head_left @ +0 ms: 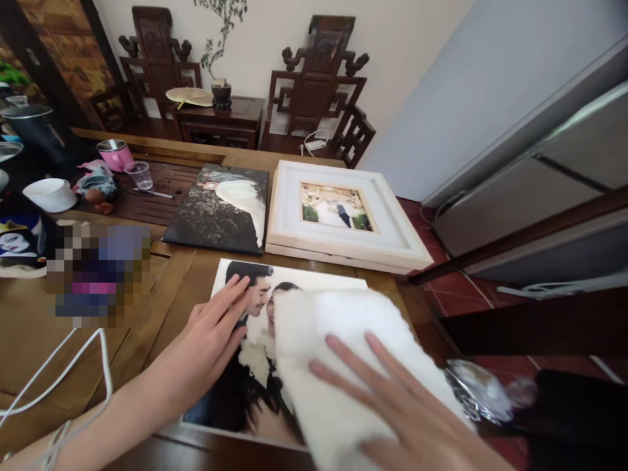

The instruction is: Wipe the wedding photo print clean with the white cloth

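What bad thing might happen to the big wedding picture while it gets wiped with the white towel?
The large unframed wedding photo print lies at the edge of the wooden table, so a hard push from the right hand on the fluffy white towel might slide it off. The left hand, pressing flat, may leave fingerprints.

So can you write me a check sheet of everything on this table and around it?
Surface: brown wooden table.
Things in hand: large glossy couple photo print, white fluffy cloth lying on it.
Clutter: dark photo canvas, white framed picture, pink mug, clear plastic cup, white bowl.
Hands: left hand flat on the print; right hand flat on the cloth.
Cables: white cable at the left.
Surroundings: carved dark wooden chairs, potted plant.
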Available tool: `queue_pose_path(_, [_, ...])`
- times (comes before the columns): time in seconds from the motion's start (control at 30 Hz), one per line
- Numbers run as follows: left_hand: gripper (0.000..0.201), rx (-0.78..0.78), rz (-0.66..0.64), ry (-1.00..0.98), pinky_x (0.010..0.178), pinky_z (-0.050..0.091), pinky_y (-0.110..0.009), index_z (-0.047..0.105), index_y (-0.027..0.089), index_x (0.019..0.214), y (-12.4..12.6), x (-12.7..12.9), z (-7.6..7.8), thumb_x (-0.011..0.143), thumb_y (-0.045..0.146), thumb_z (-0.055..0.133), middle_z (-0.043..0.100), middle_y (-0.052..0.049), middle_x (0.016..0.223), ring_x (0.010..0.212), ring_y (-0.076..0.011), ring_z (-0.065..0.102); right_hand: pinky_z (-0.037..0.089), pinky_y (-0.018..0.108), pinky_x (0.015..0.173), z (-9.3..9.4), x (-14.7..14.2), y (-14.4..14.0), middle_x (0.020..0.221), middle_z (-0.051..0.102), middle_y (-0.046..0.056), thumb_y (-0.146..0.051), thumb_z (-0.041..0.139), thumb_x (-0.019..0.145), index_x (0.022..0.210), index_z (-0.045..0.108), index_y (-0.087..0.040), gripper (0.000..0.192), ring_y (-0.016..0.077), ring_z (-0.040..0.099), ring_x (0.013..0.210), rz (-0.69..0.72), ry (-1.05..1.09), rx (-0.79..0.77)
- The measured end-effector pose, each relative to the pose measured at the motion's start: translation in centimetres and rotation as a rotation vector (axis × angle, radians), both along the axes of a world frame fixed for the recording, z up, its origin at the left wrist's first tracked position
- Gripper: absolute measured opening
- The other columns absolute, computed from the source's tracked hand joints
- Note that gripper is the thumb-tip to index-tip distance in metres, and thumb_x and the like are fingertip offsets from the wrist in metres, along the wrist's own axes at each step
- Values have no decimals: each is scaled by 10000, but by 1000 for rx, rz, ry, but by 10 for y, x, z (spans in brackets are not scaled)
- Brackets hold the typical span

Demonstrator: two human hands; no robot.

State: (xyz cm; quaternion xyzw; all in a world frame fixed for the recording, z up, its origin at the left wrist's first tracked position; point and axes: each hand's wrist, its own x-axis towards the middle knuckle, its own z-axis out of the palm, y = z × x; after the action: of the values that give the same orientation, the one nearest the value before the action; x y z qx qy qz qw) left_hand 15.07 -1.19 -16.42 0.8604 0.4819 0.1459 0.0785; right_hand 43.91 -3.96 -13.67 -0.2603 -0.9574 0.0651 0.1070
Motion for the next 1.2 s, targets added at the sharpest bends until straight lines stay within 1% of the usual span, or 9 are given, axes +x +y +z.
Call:
queue_pose_path(0.17, [465, -13, 4, -31, 1084, 417, -408, 292, 213, 1473, 0, -2, -4, 1010, 250, 308, 352, -95, 1542, 1440, -218, 290, 182, 695, 1104, -4, 4, 24, 1519, 372, 84, -26, 479, 774, 830, 686, -186, 268, 339, 91, 1451, -126, 64, -23])
queue_pose_path(0.4, [523, 26, 6, -61, 1109, 394, -411, 227, 270, 1502, 0, -3, -10, 996, 241, 357, 329, -63, 1557, 1441, -217, 288, 202, 524, 1164, -19, -13, -32, 1519, 370, -53, -303, 547, 930, 1199, 645, -276, 287, 277, 347, 1388, 125, 18, 293])
queue_pose_path(0.5, [518, 39, -21, -59, 1112, 390, -416, 234, 277, 1500, 1, -3, -9, 997, 243, 349, 323, -58, 1560, 1439, -219, 293, 238, 473, 1164, -7, -6, -28, 1510, 378, -53, -262, 540, 928, 1197, 645, -271, 289, 237, 364, 1381, 117, -21, 162])
queue_pose_path(0.6, [494, 36, -33, -68, 1115, 388, -410, 271, 272, 1489, 2, -3, -6, 1000, 253, 336, 346, -59, 1549, 1429, -218, 315, 233, 598, 1129, 5, 4, -2, 1496, 405, 24, -140, 527, 860, 1014, 704, -247, 257, 286, 268, 1418, -28, 0, -58])
queue_pose_path(0.77, [464, -13, 7, -83, 1130, 363, -432, 329, 234, 1462, -1, -1, -3, 1001, 284, 330, 359, -78, 1540, 1432, -222, 309, 205, 716, 1077, -1, 7, 8, 1488, 410, 100, -51, 493, 796, 913, 703, -192, 279, 357, 161, 1430, -153, 74, -77])
queue_pose_path(0.83, [462, -36, 22, -92, 1132, 356, -441, 324, 227, 1462, -2, -1, -4, 1005, 292, 314, 351, -81, 1544, 1437, -218, 299, 204, 703, 1087, -5, 3, -12, 1497, 401, 59, -88, 529, 823, 950, 710, -229, 262, 358, 184, 1425, -88, 87, -49])
queue_pose_path(1.0, [482, -99, 57, -101, 1133, 344, -451, 262, 245, 1485, -2, -1, -5, 1011, 328, 298, 316, -69, 1563, 1451, -211, 263, 258, 452, 1163, 2, -5, -46, 1473, 441, -30, -216, 588, 896, 1159, 660, -262, 276, 232, 345, 1387, 140, 7, 24])
queue_pose_path(1.1, [493, -124, 53, -72, 1128, 341, -468, 252, 250, 1490, -1, -1, -4, 1012, 365, 289, 291, -70, 1573, 1458, -228, 242, 190, 579, 1145, 10, -1, -22, 1484, 429, -4, -180, 596, 857, 1018, 708, -274, 218, 273, 263, 1418, 56, 27, -144])
queue_pose_path(1.2, [495, -133, 40, -48, 1130, 331, -478, 260, 236, 1486, -1, -1, -3, 1012, 378, 283, 285, -82, 1575, 1461, -234, 233, 160, 655, 1113, 10, 10, 20, 1486, 419, 110, -105, 535, 843, 991, 699, -210, 245, 307, 239, 1419, -80, 44, -197])
